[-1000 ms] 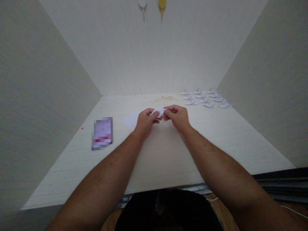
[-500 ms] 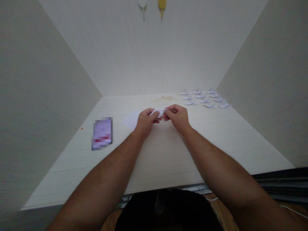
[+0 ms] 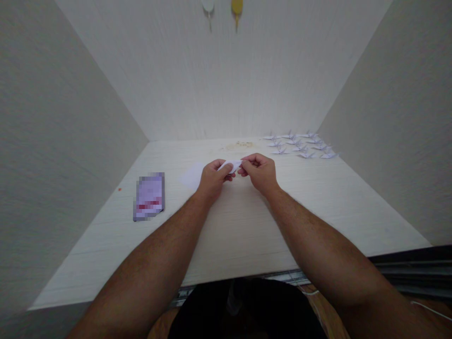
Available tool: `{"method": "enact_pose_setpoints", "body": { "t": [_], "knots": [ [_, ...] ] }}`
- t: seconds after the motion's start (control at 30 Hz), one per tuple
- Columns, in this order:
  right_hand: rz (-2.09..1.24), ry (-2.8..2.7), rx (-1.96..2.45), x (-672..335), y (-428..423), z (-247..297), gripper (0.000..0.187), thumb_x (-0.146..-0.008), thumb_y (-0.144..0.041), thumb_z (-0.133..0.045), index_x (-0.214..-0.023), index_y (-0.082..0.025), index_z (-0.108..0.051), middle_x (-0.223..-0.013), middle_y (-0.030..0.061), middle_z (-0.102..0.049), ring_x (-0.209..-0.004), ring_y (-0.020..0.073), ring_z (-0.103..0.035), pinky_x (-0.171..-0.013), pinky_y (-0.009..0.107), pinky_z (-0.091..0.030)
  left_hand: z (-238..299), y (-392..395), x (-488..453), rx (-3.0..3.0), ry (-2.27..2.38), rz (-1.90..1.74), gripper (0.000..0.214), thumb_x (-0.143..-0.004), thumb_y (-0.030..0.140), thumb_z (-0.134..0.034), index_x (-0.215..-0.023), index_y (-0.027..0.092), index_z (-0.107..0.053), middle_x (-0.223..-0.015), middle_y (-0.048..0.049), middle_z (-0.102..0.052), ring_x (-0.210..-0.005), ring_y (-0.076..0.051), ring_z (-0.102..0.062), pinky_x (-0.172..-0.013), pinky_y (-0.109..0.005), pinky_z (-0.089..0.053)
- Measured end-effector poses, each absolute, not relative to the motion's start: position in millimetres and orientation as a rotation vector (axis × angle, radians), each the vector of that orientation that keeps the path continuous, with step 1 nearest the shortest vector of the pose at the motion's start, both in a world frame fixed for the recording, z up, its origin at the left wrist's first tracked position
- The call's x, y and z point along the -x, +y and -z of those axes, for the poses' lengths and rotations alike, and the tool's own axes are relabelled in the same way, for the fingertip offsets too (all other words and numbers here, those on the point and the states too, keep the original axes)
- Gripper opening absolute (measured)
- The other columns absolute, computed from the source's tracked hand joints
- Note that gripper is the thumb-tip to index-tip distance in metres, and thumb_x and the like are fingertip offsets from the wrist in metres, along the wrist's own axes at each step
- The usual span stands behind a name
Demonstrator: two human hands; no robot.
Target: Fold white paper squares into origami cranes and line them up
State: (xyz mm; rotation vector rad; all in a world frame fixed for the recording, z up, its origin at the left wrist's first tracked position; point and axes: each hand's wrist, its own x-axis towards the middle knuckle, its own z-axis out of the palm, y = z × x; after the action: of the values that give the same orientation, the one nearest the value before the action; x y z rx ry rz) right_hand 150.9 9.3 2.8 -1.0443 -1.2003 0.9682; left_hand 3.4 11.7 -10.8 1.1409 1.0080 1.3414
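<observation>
A small folded piece of white paper (image 3: 236, 165) is held up between my two hands above the table. My left hand (image 3: 213, 177) pinches its left part, with the thumb lying on top. At the paper's right end, my right hand (image 3: 259, 170) grips the tip between thumb and fingers. The fingers hide parts of the folds. Behind my left hand lies flat white paper (image 3: 189, 176), partly covered by that hand. Several folded paper cranes (image 3: 300, 145) stand in rows at the back right.
A blurred purple, flat object (image 3: 150, 195) lies on the white table (image 3: 243, 235) to the left. An orange speck (image 3: 119, 189) is beside it. Walls enclose the back and both sides. A white hook (image 3: 208, 7) and a yellow hook (image 3: 237, 7) are on the back wall.
Both hands stay in nearly the same place on the folded paper. The paper is tilted slightly differently, and my hands' fingertips sit a little farther apart.
</observation>
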Motion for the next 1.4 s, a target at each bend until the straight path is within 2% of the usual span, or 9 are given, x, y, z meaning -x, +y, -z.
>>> {"method": "enact_pose_setpoints", "body": {
  "t": [0.2,0.57,0.8,1.0,1.4],
  "knots": [
    [-1.000,-1.187,0.992,-151.1,9.8,-3.3,0.012,-0.069,-0.024,-0.067,-0.081,-0.021,-0.065,-0.060,-0.0023,-0.068,-0.059,0.0144,-0.070,-0.058,0.026,-0.058,10.3,11.2,-3.9,-1.123,1.001,-1.339,0.022,-0.070,0.032,-0.078,-0.075,0.015,-0.064,-0.065,-0.0017,-0.065,-0.059,-0.012,-0.060,-0.057,-0.025,-0.048],
    [-0.963,-1.210,0.958,-150.6,7.9,-4.1,0.007,-0.070,-0.023,-0.064,-0.074,-0.022,-0.059,-0.058,-0.0036,-0.066,-0.056,0.0129,-0.067,-0.056,0.025,-0.055,9.7,10.6,-3.7,-1.117,0.982,-1.331,0.024,-0.069,0.032,-0.079,-0.073,0.015,-0.062,-0.065,-0.0015,-0.064,-0.057,-0.011,-0.060,-0.056,-0.024,-0.048],
    [-1.097,-1.180,0.923,-149.5,9.4,-2.8,0.028,-0.067,-0.028,-0.072,-0.091,-0.021,-0.058,-0.063,-0.0053,-0.067,-0.062,0.0161,-0.072,-0.053,0.024,-0.056,13.4,13.1,-2.7,-1.120,0.966,-1.398,0.033,-0.066,0.037,-0.084,-0.080,0.016,-0.063,-0.074,-0.0018,-0.070,-0.065,-0.013,-0.067,-0.059,-0.024,-0.053],
    [-1.063,-1.203,0.954,-149.6,9.8,-1.9,0.022,-0.068,-0.036,-0.076,-0.074,-0.019,-0.062,-0.063,-0.0009,-0.069,-0.062,0.0168,-0.073,-0.053,0.024,-0.056,14.4,13.5,-3.3,-1.140,0.945,-1.412,0.036,-0.065,0.039,-0.087,-0.081,0.016,-0.064,-0.076,-0.0020,-0.072,-0.068,-0.014,-0.071,-0.061,-0.024,-0.055],
    [-1.006,-1.198,0.915,-148.0,8.0,-3.4,0.016,-0.069,-0.032,-0.075,-0.073,-0.019,-0.065,-0.059,-0.0021,-0.068,-0.058,0.0160,-0.072,-0.052,0.024,-0.055,11.3,9.8,-3.8,-1.120,0.938,-1.408,0.034,-0.064,0.036,-0.088,-0.080,0.016,-0.065,-0.074,-0.0024,-0.074,-0.068,-0.016,-0.072,-0.058,-0.023,-0.055]
  ]
}}
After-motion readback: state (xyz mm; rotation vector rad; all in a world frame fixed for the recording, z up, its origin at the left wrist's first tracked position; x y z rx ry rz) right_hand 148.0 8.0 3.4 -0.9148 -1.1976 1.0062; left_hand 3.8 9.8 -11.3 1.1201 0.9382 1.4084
